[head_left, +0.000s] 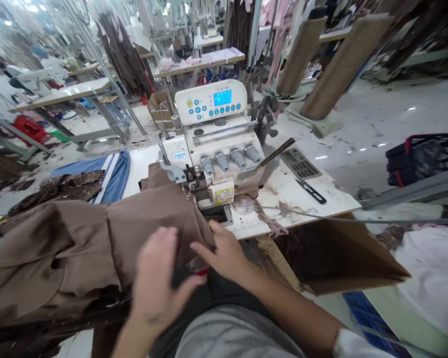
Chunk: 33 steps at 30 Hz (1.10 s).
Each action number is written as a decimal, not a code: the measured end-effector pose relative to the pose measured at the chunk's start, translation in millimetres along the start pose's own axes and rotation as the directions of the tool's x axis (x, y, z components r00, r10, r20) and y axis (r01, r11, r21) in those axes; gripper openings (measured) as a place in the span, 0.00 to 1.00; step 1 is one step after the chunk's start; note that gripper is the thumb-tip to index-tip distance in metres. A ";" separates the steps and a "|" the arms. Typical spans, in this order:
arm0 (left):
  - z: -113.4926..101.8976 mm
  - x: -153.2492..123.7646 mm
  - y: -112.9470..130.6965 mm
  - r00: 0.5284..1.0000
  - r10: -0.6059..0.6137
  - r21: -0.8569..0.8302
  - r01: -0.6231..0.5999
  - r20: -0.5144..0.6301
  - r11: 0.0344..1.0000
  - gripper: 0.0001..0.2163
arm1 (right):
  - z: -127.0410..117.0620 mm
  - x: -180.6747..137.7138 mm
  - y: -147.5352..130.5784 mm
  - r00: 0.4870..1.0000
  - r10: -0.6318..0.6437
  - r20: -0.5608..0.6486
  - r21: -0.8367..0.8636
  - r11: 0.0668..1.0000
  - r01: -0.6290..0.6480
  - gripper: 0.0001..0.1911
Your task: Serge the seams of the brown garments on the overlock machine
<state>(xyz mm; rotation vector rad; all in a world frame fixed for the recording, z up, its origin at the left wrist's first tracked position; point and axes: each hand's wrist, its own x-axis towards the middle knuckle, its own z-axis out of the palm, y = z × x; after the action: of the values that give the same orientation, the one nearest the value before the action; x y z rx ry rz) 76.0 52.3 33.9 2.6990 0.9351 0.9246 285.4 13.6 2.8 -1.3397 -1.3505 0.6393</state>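
A large piece of brown fabric [145, 214] spreads over the left of the sewing table, its far edge close to the needle and presser foot of a white overlock sewing machine [224, 134]. My right hand [226, 251] grips the fabric's right edge just in front of the machine, thumb on the near side; some fingertips are hidden. My left hand [160, 273] is blurred over the fabric's near part, thumb spread away from the fingers. Whether it touches the cloth is hard to tell. The machine's panel has a lit blue display.
Black thread snips [311, 191] lie on the white tabletop [336, 199], right of the machine. A cardboard box [332, 253] stands below the right edge. Blue fabric [121, 174] and patterned dark cloth [67, 189] lie at left. Brown fabric rolls [345, 67] stand behind.
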 end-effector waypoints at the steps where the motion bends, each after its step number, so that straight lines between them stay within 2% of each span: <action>1: 11.5 7.7 -1.4 1.000 -0.026 -0.094 0.026 0.001 0.995 0.27 | -6.2 -7.3 -6.2 0.998 -0.033 0.046 0.015 0.999 0.032 0.12; 2: 19.2 14.2 -2.8 0.992 -0.128 -0.233 0.124 -0.001 0.964 0.25 | -12.4 -12.3 -11.3 0.995 -0.054 0.088 0.057 0.997 0.049 0.12; 3: 22.4 19.7 -4.4 0.958 -0.286 -0.386 0.267 0.008 0.883 0.23 | -18.1 -14.2 -14.8 0.992 -0.053 0.110 0.110 0.993 0.041 0.13; 4: 21.4 24.8 -6.7 0.890 -0.456 -0.514 0.405 0.029 0.756 0.21 | -22.3 -12.7 -16.4 0.992 -0.022 0.121 0.172 0.985 0.001 0.14; 6: 9.8 35.2 -12.6 0.689 -0.715 -0.680 0.582 0.120 0.447 0.23 | -24.0 -1.2 -14.7 0.978 0.100 0.181 0.336 0.929 -0.157 0.16; 7: 2.0 40.6 -15.8 0.594 -0.784 -0.721 0.622 0.181 0.305 0.25 | -21.0 7.2 -12.3 0.959 0.150 0.241 0.422 0.874 -0.242 0.19; 8: -5.2 46.1 -18.6 0.537 -0.806 -0.737 0.645 0.247 0.203 0.26 | -15.6 15.9 -9.8 0.938 0.168 0.305 0.490 0.816 -0.306 0.22; 10: -13.8 55.4 -23.5 0.514 -0.780 -0.733 0.672 0.356 0.108 0.25 | -1.2 30.5 -6.0 0.919 0.144 0.367 0.567 0.748 -0.344 0.26; 11: -14.5 58.7 -26.1 0.536 -0.770 -0.731 0.669 0.348 0.135 0.25 | 6.1 35.0 -4.8 0.929 0.138 0.345 0.570 0.755 -0.324 0.26; 12: -13.3 60.7 -29.2 0.576 -0.768 -0.723 0.652 0.279 0.226 0.24 | 12.5 37.2 -3.6 0.945 0.148 0.292 0.548 0.784 -0.292 0.26; 13: -10.9 61.7 -32.8 0.617 -0.769 -0.702 0.623 0.170 0.345 0.23 | 17.4 37.2 -2.1 0.961 0.163 0.222 0.504 0.825 -0.256 0.26; 15: -5.8 61.2 -40.9 0.669 -0.741 -0.599 0.571 -0.058 0.562 0.20 | 22.3 32.0 2.8 0.984 0.157 0.080 0.378 0.909 -0.176 0.27; 17: -4.1 59.8 -46.7 0.721 -0.670 -0.431 0.555 -0.176 0.711 0.17 | 21.8 25.3 9.1 0.993 0.114 -0.020 0.274 0.956 -0.104 0.25; 19: -6.1 59.8 -46.7 0.815 -0.522 -0.198 0.485 -0.250 0.852 0.16 | 18.6 22.5 14.0 0.993 0.105 -0.061 0.261 0.962 -0.085 0.22; 21: -8.8 62.4 -40.5 0.931 -0.257 0.014 0.269 -0.261 0.963 0.16 | 15.2 24.5 14.9 0.993 0.118 -0.003 0.298 0.948 -0.112 0.19; 22: -9.3 64.8 -36.1 0.972 -0.100 0.068 0.117 -0.212 0.991 0.17 | 13.7 26.3 13.8 0.992 0.115 0.053 0.312 0.942 -0.126 0.18; 23: -8.9 67.8 -31.5 0.990 0.042 0.076 -0.033 -0.134 0.997 0.18 | 12.5 27.8 12.0 0.989 0.108 0.106 0.315 0.939 -0.136 0.19; 24: -7.6 71.3 -27.3 0.987 0.153 0.055 -0.150 -0.052 0.987 0.20 | 11.4 28.4 9.9 0.985 0.102 0.142 0.302 0.943 -0.141 0.20; 26: -3.2 79.0 -20.8 0.965 0.256 0.040 -0.259 0.059 0.965 0.23 | 9.8 26.3 6.6 0.983 0.111 0.147 0.256 0.956 -0.147 0.24; 28: 1.8 85.9 -16.7 0.964 0.257 0.098 -0.262 0.062 0.960 0.24 | 9.0 20.8 5.9 0.984 0.137 0.115 0.227 0.960 -0.161 0.27; 33: 9.8 92.6 -11.5 0.987 0.146 0.231 -0.156 0.063 0.960 0.22 | 9.5 15.8 13.0 0.978 0.178 0.108 0.293 0.935 -0.202 0.30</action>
<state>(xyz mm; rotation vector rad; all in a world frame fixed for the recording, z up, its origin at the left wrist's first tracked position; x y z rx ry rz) 133.2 117.7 69.4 3.0146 0.8914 0.8207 284.6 34.0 -6.8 -1.2117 -1.1371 0.9997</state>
